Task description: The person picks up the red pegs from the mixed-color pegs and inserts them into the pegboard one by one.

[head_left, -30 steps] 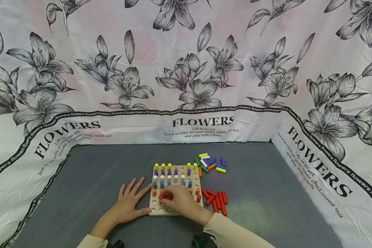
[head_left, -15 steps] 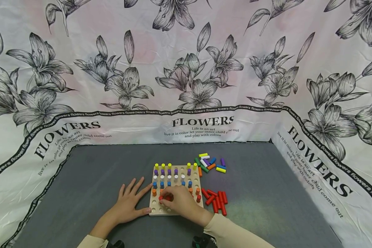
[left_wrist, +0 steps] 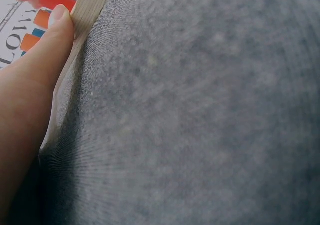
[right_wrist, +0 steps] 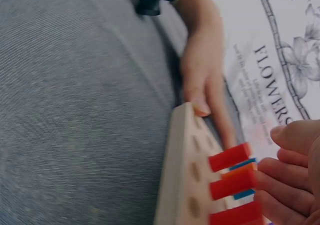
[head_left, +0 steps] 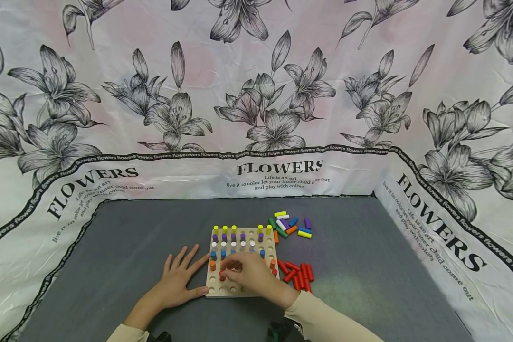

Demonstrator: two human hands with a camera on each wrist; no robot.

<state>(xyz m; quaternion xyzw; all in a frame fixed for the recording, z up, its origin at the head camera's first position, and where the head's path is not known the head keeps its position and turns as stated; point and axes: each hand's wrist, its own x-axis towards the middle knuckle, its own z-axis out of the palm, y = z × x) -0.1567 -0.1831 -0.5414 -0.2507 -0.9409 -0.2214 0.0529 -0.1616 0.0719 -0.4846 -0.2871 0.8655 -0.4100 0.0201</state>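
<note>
A square wooden pegboard lies on the grey table, with rows of yellow, purple, white, blue, orange and red pegs upright in it. My left hand lies with fingers spread beside its left edge, and the thumb touches the near left corner. Over the red row is my right hand, its fingertips close to a red peg. In the right wrist view, the thumb and curved fingers stand apart, with several red pegs upright in the board beside them. Part of the board is hidden under the right hand.
Loose red pegs lie right of the board. Behind them is a mixed group of green, white, purple, blue, orange and yellow pegs. A white flower-printed cloth bounds the table at the back and sides.
My right hand has let go of the red peg and shifted slightly up and right. The peg stays upright in the board. My left hand has not moved.
</note>
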